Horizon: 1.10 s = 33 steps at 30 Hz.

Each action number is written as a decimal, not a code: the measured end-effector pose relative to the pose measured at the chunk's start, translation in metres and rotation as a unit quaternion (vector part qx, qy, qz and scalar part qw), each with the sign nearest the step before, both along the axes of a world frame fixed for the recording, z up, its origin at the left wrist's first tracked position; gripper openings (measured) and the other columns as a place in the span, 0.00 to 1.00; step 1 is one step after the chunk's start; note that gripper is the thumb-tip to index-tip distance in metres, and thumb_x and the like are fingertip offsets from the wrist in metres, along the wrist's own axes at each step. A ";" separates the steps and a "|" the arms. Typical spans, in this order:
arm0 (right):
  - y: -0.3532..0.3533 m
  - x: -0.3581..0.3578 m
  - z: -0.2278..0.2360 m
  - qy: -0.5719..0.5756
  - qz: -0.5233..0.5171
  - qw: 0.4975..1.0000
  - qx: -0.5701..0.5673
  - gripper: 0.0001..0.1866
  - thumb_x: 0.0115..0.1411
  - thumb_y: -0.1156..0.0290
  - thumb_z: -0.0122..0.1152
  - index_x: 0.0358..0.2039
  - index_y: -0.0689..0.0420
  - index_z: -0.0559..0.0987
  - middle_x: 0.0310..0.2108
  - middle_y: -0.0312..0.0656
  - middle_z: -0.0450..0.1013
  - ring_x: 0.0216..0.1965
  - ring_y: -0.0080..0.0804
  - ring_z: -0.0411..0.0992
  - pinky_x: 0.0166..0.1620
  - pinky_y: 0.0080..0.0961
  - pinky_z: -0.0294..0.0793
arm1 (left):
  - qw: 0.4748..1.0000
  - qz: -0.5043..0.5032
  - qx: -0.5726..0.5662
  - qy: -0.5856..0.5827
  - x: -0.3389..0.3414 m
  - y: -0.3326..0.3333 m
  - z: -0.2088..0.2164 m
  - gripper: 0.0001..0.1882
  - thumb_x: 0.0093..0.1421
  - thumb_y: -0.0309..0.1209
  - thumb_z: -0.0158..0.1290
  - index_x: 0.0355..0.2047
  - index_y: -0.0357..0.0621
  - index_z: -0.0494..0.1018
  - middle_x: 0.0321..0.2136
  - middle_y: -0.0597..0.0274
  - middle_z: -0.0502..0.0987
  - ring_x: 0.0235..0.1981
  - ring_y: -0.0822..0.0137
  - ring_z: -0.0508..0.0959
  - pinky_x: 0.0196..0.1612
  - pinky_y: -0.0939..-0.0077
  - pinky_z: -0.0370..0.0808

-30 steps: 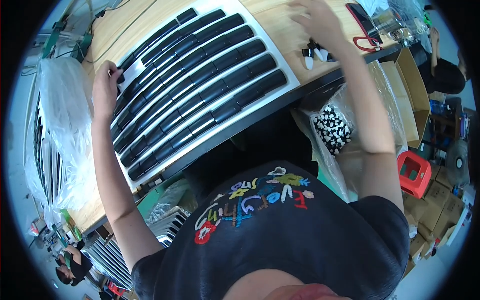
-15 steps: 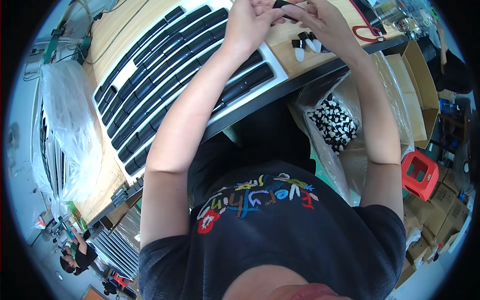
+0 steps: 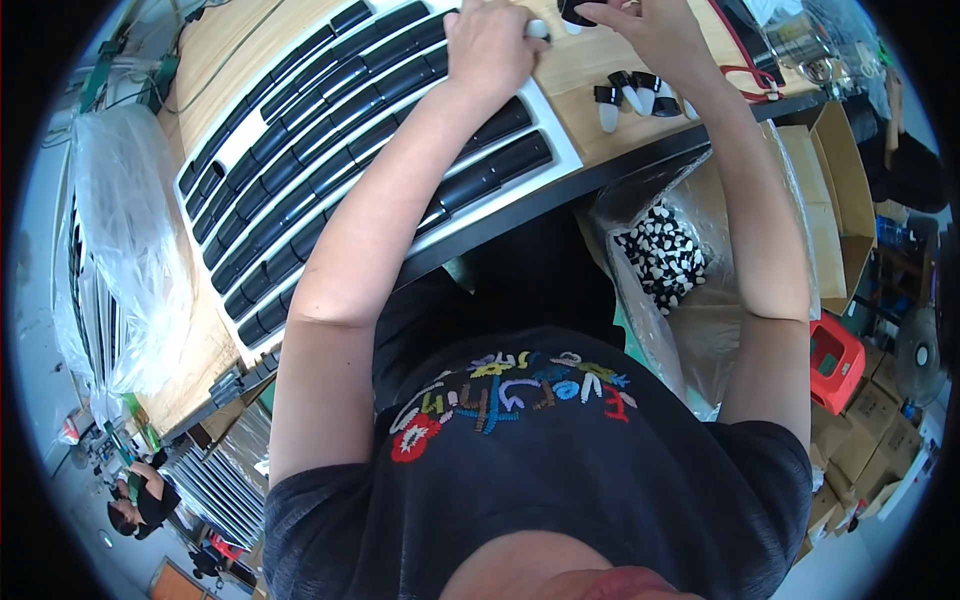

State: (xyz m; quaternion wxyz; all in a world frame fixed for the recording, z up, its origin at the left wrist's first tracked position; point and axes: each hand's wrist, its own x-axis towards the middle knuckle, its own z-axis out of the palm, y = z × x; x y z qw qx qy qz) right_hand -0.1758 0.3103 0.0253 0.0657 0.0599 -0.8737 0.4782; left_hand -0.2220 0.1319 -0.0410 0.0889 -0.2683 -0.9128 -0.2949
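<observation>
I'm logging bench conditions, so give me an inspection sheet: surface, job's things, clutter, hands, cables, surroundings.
Surface: wooden table, largely covered by a white tray.
Job's things: black pieces in rows on the tray; loose black-and-white pieces to its right; similar heap in a plastic-lined box.
Clutter: red loop, upper right; clear plastic sheeting, left.
Hands: left hand, white-tipped piece at its fingers; right hand, fingertips at a black-topped piece; grips unclear.
Cables: thin cord, upper left.
Surroundings: red stool, cardboard boxes, co-workers.
</observation>
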 end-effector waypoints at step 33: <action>-0.009 0.008 -0.034 0.076 0.066 0.981 0.163 0.08 0.56 0.80 0.60 0.36 0.64 0.71 0.28 0.55 0.73 0.32 0.54 0.74 0.34 0.36 0.72 | 0.987 -0.122 0.107 0.014 -0.007 0.003 -0.015 0.11 0.44 0.23 0.66 0.19 0.32 0.72 0.24 0.43 0.75 0.34 0.44 0.74 0.38 0.55 0.72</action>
